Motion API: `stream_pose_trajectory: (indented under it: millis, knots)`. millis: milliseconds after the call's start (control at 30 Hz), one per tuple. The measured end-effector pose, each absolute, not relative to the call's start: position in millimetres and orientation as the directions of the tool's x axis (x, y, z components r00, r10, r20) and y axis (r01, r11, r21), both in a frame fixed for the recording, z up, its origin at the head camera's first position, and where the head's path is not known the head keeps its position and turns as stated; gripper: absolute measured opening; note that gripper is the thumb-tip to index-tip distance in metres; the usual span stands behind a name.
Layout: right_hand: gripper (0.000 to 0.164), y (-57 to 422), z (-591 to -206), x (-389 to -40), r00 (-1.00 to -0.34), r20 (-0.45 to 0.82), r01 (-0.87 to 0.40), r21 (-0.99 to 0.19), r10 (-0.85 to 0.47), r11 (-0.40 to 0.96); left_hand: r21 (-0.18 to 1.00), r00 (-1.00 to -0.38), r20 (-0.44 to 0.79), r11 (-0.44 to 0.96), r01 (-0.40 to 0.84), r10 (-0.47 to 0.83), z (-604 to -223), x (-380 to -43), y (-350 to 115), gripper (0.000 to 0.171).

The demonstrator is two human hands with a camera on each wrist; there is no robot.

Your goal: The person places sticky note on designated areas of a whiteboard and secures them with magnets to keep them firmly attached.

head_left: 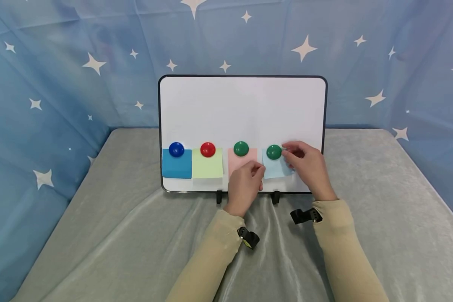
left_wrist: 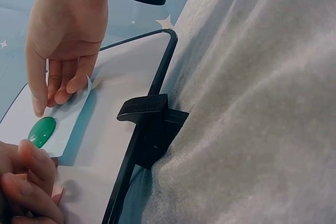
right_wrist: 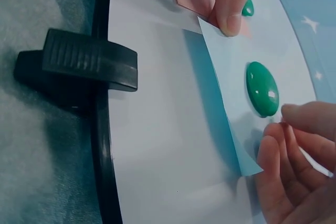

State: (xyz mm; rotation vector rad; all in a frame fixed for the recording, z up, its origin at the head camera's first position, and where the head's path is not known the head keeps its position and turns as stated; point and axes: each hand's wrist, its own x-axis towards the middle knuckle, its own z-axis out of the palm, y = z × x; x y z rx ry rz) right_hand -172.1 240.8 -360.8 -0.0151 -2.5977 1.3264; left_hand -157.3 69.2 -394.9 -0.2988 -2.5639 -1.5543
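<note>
On the white board a light blue note hangs under a green magnet, its lower edge curling off the surface. Just right of that magnet is my right hand, fingers loosely bent, with a small gap to the magnet in the right wrist view. My left hand touches the light blue note's left edge with a fingertip. It partly covers a pink note, which has another green magnet. Further left are a blue note with a blue magnet and a yellow-green note with a red magnet.
The black-framed whiteboard leans on two black stand feet on a grey cloth-covered table. Behind it hangs a blue curtain with white stars. A black wrist camera sits on each sleeve.
</note>
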Motion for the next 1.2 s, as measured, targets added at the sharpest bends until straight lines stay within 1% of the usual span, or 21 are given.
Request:
stream_pose_trajectory:
  millis: [67, 233, 300, 633, 767, 967, 1067, 1200]
  knots:
    - [0.032, 250, -381, -185, -0.966, 0.231, -0.117, -0.791, 0.116, 0.601, 0.863, -0.972, 0.210, 0.448, 0.233, 0.102, -395, -157, 69, 0.012]
    - [0.034, 255, -389, -190, -0.965, 0.239, -0.134, -0.804, 0.108, 0.580, 0.859, -0.972, 0.212, 0.454, 0.235, 0.103, -395, -157, 68, 0.012]
    - [0.033, 247, -372, -180, -0.973, 0.205, -0.108, -0.818, 0.110, 0.565, 0.857, -0.971, 0.216, 0.457, 0.239, 0.104, -395, -157, 68, 0.012]
    - [0.029, 240, -362, -172, -0.983, 0.161, -0.078, -0.798, 0.087, 0.598, 0.859, -0.973, 0.199, 0.458, 0.229, 0.113, -396, -156, 65, 0.011]
    - [0.031, 237, -361, -171, -0.984, 0.177, -0.114, -0.735, 0.028, 0.668, 0.859, -0.974, 0.198, 0.458, 0.228, 0.114, -397, -155, 64, 0.012]
    - [0.043, 225, -359, -171, -0.954, 0.284, -0.250, -0.595, -0.091, 0.764, 0.850, -0.968, 0.218, 0.463, 0.251, 0.124, -395, -157, 64, 0.011]
    - [0.045, 221, -359, -171, -0.936, 0.336, -0.281, -0.542, -0.102, 0.792, 0.850, -0.967, 0.217, 0.463, 0.253, 0.130, -393, -157, 65, 0.011]
    - [0.043, 219, -362, -171, -0.924, 0.374, -0.277, -0.517, -0.078, 0.810, 0.847, -0.967, 0.217, 0.467, 0.254, 0.132, -392, -157, 66, 0.011]
